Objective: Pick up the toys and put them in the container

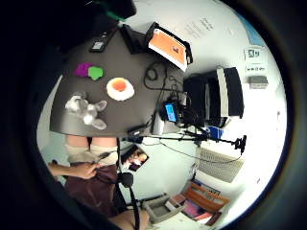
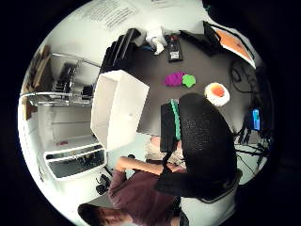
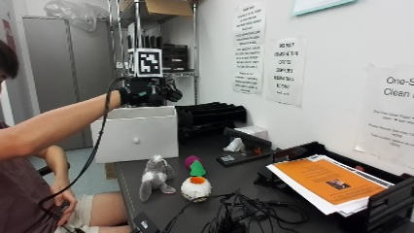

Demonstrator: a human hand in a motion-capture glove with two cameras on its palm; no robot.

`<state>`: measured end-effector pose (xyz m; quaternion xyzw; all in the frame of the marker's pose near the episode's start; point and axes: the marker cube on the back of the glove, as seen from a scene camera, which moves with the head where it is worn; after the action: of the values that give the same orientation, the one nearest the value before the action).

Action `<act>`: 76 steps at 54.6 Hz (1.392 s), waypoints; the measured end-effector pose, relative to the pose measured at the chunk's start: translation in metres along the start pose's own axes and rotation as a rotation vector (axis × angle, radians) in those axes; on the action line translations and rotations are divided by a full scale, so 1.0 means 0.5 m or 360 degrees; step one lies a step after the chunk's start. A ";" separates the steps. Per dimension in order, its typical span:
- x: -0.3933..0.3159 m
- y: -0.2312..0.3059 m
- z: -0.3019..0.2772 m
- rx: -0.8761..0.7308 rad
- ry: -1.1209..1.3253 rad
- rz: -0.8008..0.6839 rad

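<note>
My gloved right hand (image 3: 147,92) hangs in the air above the white container (image 3: 139,136) at the table's left end, fingers loosely curled and holding nothing. On the dark table lie a grey plush bunny (image 3: 155,177), a purple toy (image 3: 191,161), a green toy (image 3: 197,169) and a white toy with an orange centre (image 3: 196,188). The little finger side palm view looks down from far above on the bunny (image 1: 86,110), purple toy (image 1: 83,70), green toy (image 1: 96,73) and white-orange toy (image 1: 119,88). In the thumb side view the glove (image 2: 207,136) hides the bunny; the container (image 2: 117,108) shows beside it.
A black paper tray with an orange sheet (image 3: 330,184) stands at the right. Tangled cables (image 3: 239,213) lie near the front edge. A black file rack (image 3: 207,114) and a black desk tool (image 3: 246,155) sit towards the wall. The bare left hand (image 3: 61,194) rests in the lap.
</note>
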<state>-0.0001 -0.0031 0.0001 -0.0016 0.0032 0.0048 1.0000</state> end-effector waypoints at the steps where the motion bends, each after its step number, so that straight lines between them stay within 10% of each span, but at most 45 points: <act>1: 0.000 -0.003 0.000 -0.0002 0.0005 0.0008; 30: 0.039 -0.164 0.048 -0.0123 0.0075 0.0070; 64: 0.138 -0.238 0.574 -0.0556 -0.0049 0.0231; 76: 0.149 -0.224 0.615 -0.0170 -0.0028 0.0230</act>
<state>0.0775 -0.1131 0.3076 -0.0546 -0.0058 0.0771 0.9955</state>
